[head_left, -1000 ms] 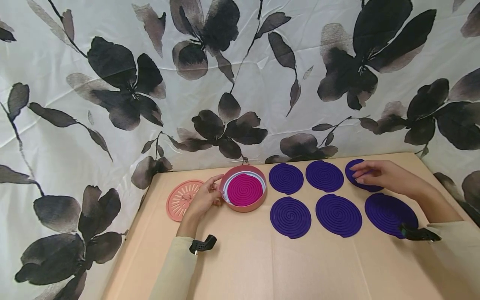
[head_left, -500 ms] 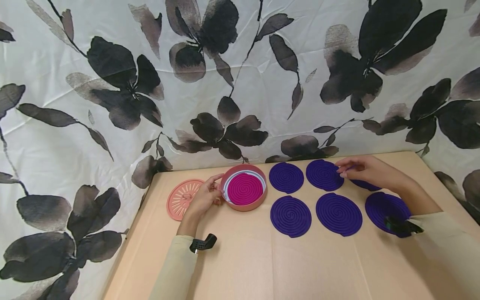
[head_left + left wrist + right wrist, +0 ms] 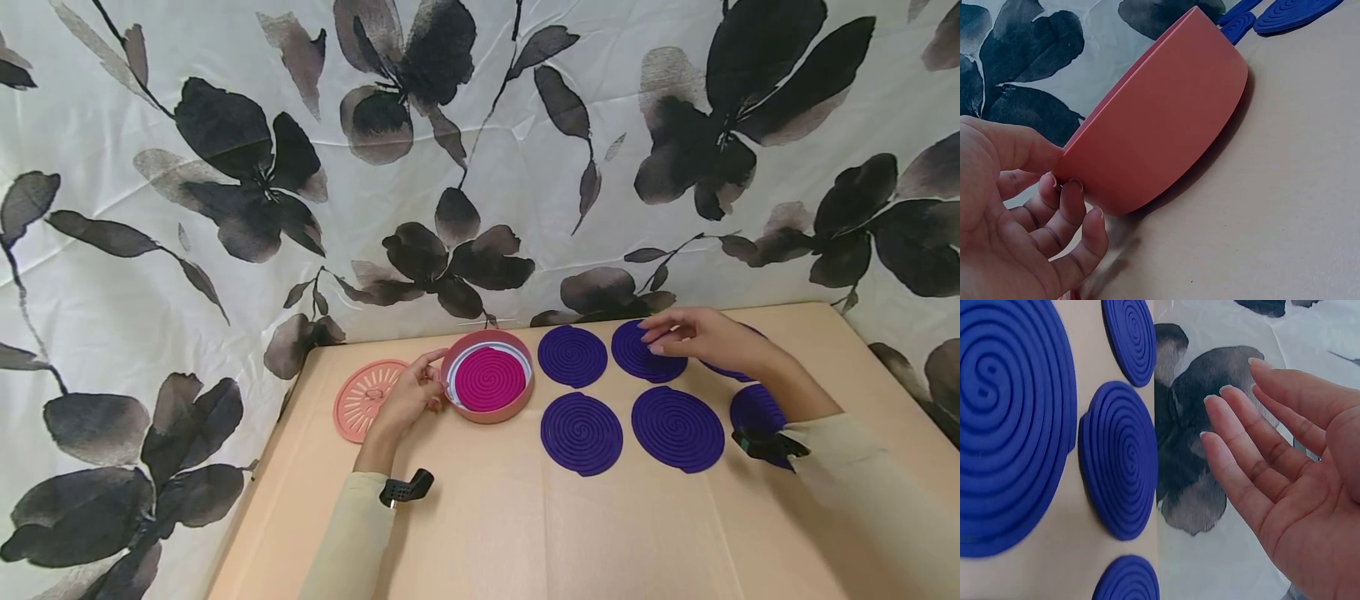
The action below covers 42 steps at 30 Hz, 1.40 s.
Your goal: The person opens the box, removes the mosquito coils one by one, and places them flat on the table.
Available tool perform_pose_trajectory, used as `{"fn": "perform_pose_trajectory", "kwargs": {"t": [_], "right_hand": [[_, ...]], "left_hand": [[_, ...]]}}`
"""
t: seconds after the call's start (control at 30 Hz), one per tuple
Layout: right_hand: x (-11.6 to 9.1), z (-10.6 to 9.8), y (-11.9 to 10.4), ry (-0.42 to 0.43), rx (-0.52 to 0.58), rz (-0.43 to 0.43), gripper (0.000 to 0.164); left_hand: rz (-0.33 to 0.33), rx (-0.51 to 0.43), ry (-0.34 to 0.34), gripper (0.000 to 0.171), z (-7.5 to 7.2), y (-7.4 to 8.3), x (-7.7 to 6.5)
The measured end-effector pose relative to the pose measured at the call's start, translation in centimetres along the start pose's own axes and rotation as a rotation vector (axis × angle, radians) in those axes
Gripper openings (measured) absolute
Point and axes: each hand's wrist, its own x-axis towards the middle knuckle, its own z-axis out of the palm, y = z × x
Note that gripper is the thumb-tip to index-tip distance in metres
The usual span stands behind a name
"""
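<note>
My left hand (image 3: 405,393) pinches the side of a round terracotta-pink tin (image 3: 1160,119), its fingertips at the rim in the left wrist view. Inside the tin lies a magenta spiral mosquito coil (image 3: 489,380), with a pale ring around it. My right hand (image 3: 705,337) hovers over the back-row middle blue mosquito coil (image 3: 636,360), fingers loosely bent and holding nothing. In the right wrist view that hand (image 3: 1291,462) stands apart from the blue coils (image 3: 1124,462). My right forearm and wrist partly cover the two rightmost coils.
A slotted pink lid (image 3: 354,404) lies left of the tin, partly behind my left hand. Several blue coils form two rows on the table (image 3: 525,533), including the front-left coil (image 3: 581,435) and front-middle coil (image 3: 677,429). A floral cloth (image 3: 570,167) hangs behind.
My right hand has moved left, from over the back-right blue coil to over the back-middle one. The left hand and the tin have stayed in place.
</note>
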Motion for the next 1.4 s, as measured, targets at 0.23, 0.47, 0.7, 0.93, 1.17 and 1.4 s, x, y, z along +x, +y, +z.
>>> {"fn": "perform_pose_trajectory", "kwargs": {"t": [0.23,0.47,0.7,0.93,1.17,1.4], "right_hand": [[-0.5,2.3,-2.2,0.004,0.081,0.023,0.046],[0.1,4.2,-3.4,-0.012,0.147,0.004,0.048],[1.7,5.4,-4.1,-0.02,0.129,-0.074,0.048],[3.3,6.5,-4.9,-0.012,0.112,-0.107,0.038],[5.9,6.8,-4.8,-0.069,0.146,-0.117,0.039],[8.4,7.6,-4.9,-0.114,0.155,-0.147,0.04]], "left_hand": [[-0.008,0.012,-0.04,0.063,-0.7,-0.2,-0.7],[-0.015,0.02,-0.063,0.064,-1.2,-0.2,-1.4],[-0.006,0.029,-0.055,0.062,-1.1,-0.3,-1.4],[-0.019,0.015,-0.059,0.063,-1.1,-0.2,-1.2],[-0.012,0.027,-0.023,0.062,-0.5,-0.1,-0.7],[-0.002,0.016,0.008,0.061,0.1,0.0,-0.2]]}}
